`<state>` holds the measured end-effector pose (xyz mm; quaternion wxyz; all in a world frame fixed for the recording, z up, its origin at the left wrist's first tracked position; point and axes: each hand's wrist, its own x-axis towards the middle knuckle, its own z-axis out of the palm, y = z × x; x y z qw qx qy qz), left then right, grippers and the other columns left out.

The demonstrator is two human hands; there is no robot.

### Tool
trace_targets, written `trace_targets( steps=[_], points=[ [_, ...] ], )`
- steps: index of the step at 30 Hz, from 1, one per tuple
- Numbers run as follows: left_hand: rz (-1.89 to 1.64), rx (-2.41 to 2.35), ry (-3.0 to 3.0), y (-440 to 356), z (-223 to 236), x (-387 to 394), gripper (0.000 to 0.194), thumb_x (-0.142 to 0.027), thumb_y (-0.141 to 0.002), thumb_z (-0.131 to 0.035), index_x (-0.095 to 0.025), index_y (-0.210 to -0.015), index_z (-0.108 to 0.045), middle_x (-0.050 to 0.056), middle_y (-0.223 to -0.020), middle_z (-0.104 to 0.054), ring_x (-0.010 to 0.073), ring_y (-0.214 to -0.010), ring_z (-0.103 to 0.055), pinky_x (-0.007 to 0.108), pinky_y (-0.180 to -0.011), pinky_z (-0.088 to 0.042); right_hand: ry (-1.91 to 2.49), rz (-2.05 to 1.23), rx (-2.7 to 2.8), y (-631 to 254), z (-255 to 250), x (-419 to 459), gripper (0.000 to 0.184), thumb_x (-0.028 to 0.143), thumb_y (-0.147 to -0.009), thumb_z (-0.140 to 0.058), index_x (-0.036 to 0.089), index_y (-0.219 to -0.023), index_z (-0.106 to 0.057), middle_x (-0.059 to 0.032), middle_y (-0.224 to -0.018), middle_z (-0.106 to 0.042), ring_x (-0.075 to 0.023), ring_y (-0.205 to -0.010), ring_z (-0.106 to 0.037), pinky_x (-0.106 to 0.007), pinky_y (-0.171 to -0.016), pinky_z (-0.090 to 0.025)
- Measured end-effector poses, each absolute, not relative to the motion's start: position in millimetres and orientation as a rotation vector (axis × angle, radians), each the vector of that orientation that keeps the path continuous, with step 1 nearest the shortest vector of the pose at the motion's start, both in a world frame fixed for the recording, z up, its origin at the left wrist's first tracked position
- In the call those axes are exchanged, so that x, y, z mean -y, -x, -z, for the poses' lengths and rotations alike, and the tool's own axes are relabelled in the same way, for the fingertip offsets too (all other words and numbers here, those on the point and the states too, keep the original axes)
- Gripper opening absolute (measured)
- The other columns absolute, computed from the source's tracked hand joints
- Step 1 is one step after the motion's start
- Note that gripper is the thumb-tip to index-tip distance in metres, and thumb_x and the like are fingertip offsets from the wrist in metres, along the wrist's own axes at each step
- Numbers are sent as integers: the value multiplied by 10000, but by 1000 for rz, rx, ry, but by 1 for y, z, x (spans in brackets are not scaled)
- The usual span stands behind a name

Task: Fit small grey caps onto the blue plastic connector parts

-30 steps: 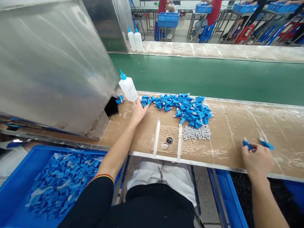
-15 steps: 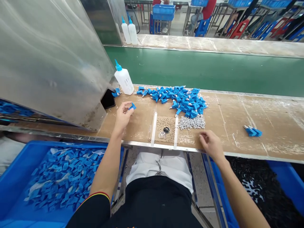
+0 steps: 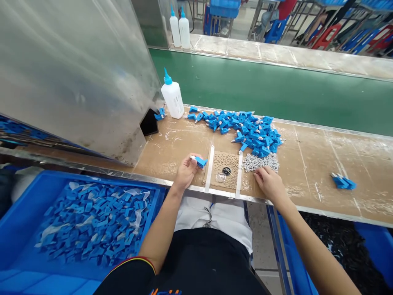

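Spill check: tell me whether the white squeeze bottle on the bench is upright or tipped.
Upright: the white squeeze bottle stands on its base on the bench, its blue nozzle pointing up.

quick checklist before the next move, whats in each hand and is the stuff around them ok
Left hand grips the blue plastic part with white tip: ok, held in the fingers.
Right hand at the pile of small grey pieces: ok, fingers on its edge.
Right hand has a grey piece: cannot tell, the fingers hide it.
White plastic squeeze bottle with blue nozzle: ok, upright, apart from both hands.
Contents of the small clear round dish: cannot tell, too small to see.
Blue plastic crate of blue parts: ok, upright below the bench edge, holding many parts.
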<state>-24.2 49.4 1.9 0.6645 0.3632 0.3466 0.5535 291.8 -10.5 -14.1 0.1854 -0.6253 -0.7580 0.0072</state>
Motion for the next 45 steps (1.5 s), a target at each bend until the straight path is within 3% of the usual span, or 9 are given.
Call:
trace_targets(
  steps=[4, 13, 16, 19, 22, 27, 35, 41, 45],
  points=[
    [-1099, -678, -787, 21, 4, -43, 514, -637, -736, -790, -182, -867, -590, 47, -944, -723, 135, -704, -698, 263, -642, -570, 1711, 5, 2255, -294, 11, 15, 301, 312, -1018, -392, 222, -842, -618, -99, -829, -610, -250, -788, -581, -377, -753, -475],
    [-1052, -690, -706, 19, 8, -35, 511, -579, -840, -707, -207, -1160, -564, -7, -710, -660, 98, -513, -499, 231, -474, -401, 1751, -157, 2163, -302, 6, 19, 327, 355, -1025, -396, 237, -825, -628, -89, -835, -641, -241, -791, -610, -366, -745, -500],
    [-1046, -677, -740, 20, 8, -35, 564, -635, -779, -749, -237, -1106, -518, -56, -630, -589, 78, -467, -423, 213, -457, -352, 1763, -213, 2058, -300, 4, 19, 317, 359, -1017, -426, 238, -828, -651, -84, -847, -675, -235, -802, -641, -358, -746, -511],
    [-1015, -673, -801, 21, 8, -34, 574, -523, -711, -862, -256, -991, -438, -107, -577, -509, 56, -457, -394, 175, -468, -318, 1801, -273, 1945, -299, 1, 18, 283, 355, -993, -474, 238, -818, -663, -79, -863, -708, -231, -802, -666, -350, -738, -512],
    [-983, -658, -821, 21, 9, -32, 508, -452, -797, -813, -265, -944, -365, -104, -660, -545, 29, -436, -352, 157, -461, -290, 1856, -379, 1872, -301, -4, 15, 241, 346, -959, -504, 235, -802, -649, -65, -800, -712, -225, -731, -662, -337, -687, -497],
    [-991, -617, -883, 20, 14, -31, 530, -522, -817, -778, -271, -926, -325, -56, -920, -542, 13, -497, -407, 163, -462, -341, 1924, -506, 1924, -307, -12, 7, 157, 288, -899, -514, 225, -808, -625, -53, -742, -695, -211, -675, -633, -317, -648, -458],
    [-994, -734, -1046, 18, 23, -27, 459, -456, -892, -701, -284, -936, -278, -68, -936, -443, 14, -531, -406, 159, -463, -333, 1970, -413, 2287, -302, -21, -9, 110, 172, -839, -508, 219, -753, -559, -49, -724, -653, -177, -643, -569, -280, -628, -402],
    [-1105, -973, -1300, 20, 16, -39, 391, -467, -888, -688, -243, -915, -369, -38, -896, -454, 69, -675, -448, 191, -597, -412, 1843, -309, 2383, -295, -20, -4, 109, 161, -839, -530, 227, -752, -528, -42, -715, -634, -177, -634, -574, -276, -608, -405],
    [-1132, -993, -1289, 21, 14, -43, 419, -578, -869, -677, -214, -907, -473, -45, -791, -465, 70, -600, -438, 187, -531, -388, 1579, -187, 2300, -275, -6, 7, 120, 158, -894, -494, 224, -803, -537, -34, -733, -622, -167, -644, -586, -267, -616, -443]
  ],
)
